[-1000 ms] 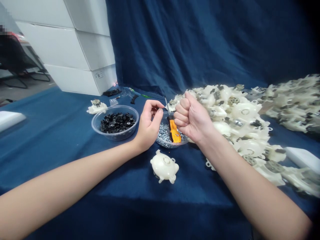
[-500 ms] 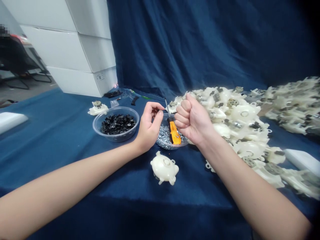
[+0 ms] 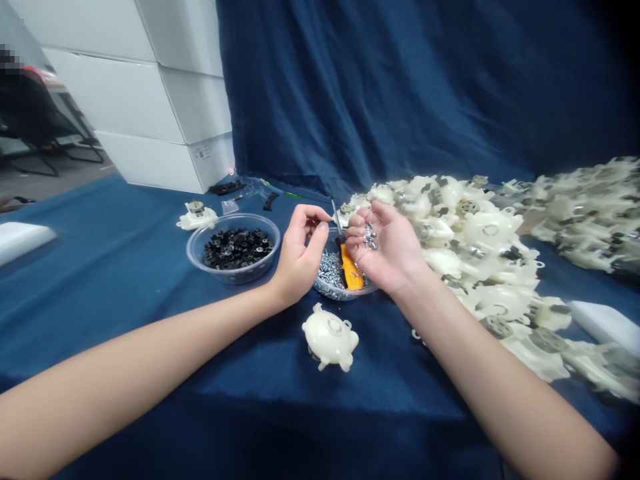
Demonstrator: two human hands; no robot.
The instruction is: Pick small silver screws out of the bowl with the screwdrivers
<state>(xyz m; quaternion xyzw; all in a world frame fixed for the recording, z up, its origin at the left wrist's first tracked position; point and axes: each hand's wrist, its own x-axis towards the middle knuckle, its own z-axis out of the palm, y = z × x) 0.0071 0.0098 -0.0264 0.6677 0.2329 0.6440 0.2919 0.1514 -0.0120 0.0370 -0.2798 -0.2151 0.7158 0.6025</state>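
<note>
My right hand (image 3: 387,243) is turned palm up with its fingers curled, cupping several small silver screws (image 3: 369,237). Just left of it, my left hand (image 3: 303,257) is loosely bent, thumb and forefinger slightly apart, with nothing visible between them. Between the hands, a clear bowl (image 3: 333,293) holds many more screws. A screwdriver with an orange and black handle (image 3: 353,268) lies in that bowl, its shaft pointing up and away. Nearer to me, a cream plastic housing (image 3: 331,339) rests on the blue cloth.
Left of my left hand is a clear bowl of black parts (image 3: 235,250), with a cream part carrying a grey motor (image 3: 198,215) behind it. A large heap of cream housings (image 3: 493,230) fills the right. White boxes (image 3: 150,157) are stacked at the back left.
My right hand has uncurled from a fist into a cupped palm, showing the screws inside. My left hand has barely moved.
</note>
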